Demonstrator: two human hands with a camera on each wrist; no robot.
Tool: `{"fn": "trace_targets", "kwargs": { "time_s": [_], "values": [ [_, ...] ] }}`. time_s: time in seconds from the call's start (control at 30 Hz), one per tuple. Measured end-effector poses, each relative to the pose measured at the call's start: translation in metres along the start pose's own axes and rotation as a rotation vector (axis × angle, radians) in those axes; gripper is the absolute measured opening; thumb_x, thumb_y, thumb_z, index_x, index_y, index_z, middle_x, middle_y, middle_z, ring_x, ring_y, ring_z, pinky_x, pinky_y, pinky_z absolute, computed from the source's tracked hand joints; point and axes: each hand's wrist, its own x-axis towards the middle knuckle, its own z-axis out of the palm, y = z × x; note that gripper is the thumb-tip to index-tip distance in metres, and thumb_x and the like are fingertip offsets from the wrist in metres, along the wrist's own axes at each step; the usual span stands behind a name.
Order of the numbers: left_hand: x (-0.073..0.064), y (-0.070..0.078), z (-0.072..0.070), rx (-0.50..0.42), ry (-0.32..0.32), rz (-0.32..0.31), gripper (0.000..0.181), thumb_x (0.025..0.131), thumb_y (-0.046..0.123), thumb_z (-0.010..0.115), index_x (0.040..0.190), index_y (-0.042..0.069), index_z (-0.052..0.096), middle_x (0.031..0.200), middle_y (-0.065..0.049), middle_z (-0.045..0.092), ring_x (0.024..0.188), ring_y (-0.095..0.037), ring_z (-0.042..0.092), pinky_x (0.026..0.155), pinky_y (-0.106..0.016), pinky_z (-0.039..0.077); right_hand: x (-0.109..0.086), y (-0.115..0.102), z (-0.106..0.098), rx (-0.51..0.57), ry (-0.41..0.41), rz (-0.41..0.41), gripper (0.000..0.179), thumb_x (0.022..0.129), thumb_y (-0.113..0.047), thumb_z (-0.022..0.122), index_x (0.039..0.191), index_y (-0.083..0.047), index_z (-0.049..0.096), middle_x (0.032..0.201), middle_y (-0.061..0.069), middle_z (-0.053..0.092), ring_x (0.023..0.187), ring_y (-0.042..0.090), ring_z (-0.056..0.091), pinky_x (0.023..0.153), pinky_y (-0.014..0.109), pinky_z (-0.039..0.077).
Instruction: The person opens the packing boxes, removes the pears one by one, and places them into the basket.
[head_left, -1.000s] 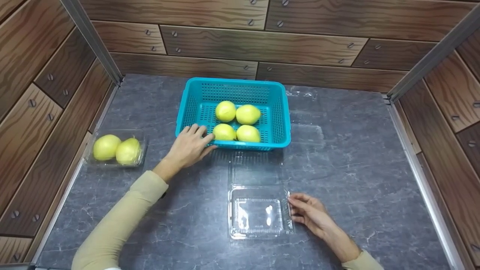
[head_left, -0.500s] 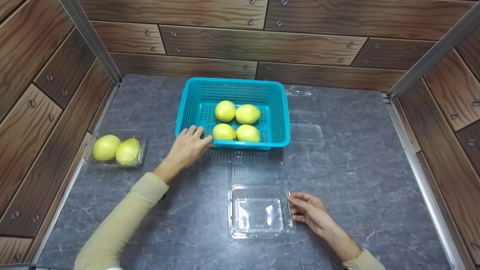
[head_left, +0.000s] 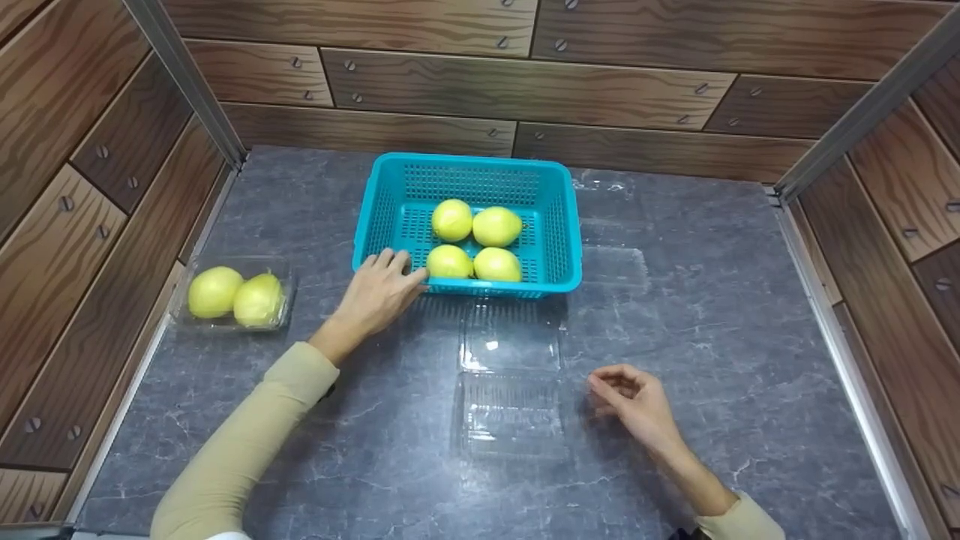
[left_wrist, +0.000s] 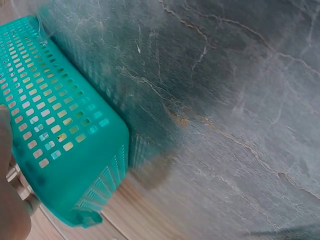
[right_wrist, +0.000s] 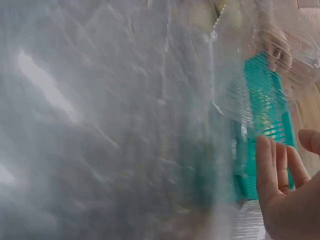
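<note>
My left hand (head_left: 382, 289) grips the front left rim of a turquoise plastic basket (head_left: 553, 225), with its fingers over the edge. Several yellow-green, pear-like fruits (head_left: 496, 226) lie inside. The left wrist view shows part of this hand at the basket's perforated wall (left_wrist: 55, 110). In front of the basket, a clear plastic clamshell box (head_left: 514, 424) lies unfolded, its lid half (head_left: 510, 341) toward the basket. Just right of the box, my right hand (head_left: 634, 401) has loosely bent fingers and holds nothing. Clear plastic (right_wrist: 235, 75) stands near its fingertips in the right wrist view.
Another clear clamshell box (head_left: 285, 315) with two of the fruits (head_left: 215, 292) stands at the left edge. More clear plastic boxes (head_left: 615, 266) lie right of the basket. Wood-patterned walls (head_left: 420, 82) border the grey marbled table (head_left: 712, 300).
My right hand has let go of the clear box's right edge and sits slightly farther right. The bright-rimmed clear part has left the near half; glare now shows on the far half.
</note>
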Motion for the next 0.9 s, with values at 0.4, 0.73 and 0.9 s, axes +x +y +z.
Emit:
{"fn": "trace_targets", "kwargs": {
  "time_s": [0.4,0.73,0.9],
  "values": [
    [0.0,0.002,-0.001,-0.016,-0.029,-0.018,0.019,0.106,0.034,0.063,0.106,0.016,0.062,0.096,-0.01,0.059,0.082,-0.026,0.051,0.065,-0.039,0.046,-0.02,-0.032,0.013,-0.482,-0.009,-0.398,0.023,0.086,-0.019,0.088,0.107,-0.021,0.079,0.101,-0.004,0.077,0.09,0.008,0.071,0.077,0.027,0.065],
    [0.0,0.001,-0.002,-0.011,-0.031,-0.023,0.018,0.106,0.035,0.063,0.106,0.017,0.063,0.095,-0.009,0.058,0.08,-0.024,0.049,0.066,-0.038,0.045,-0.037,-0.052,0.036,-0.648,-0.159,-0.707,0.032,0.086,-0.029,0.088,0.112,-0.014,0.078,0.103,-0.004,0.076,0.081,0.005,0.068,0.069,0.02,0.062],
    [0.0,0.001,-0.002,-0.017,-0.015,-0.022,0.018,0.104,0.035,0.066,0.105,0.017,0.064,0.094,-0.008,0.058,0.079,-0.023,0.048,0.064,-0.036,0.042,-0.04,-0.052,0.05,-0.717,-0.177,-0.865,0.033,0.086,-0.035,0.086,0.11,-0.014,0.078,0.095,-0.004,0.073,0.073,0.001,0.06,0.062,0.013,0.052]
  ]
}}
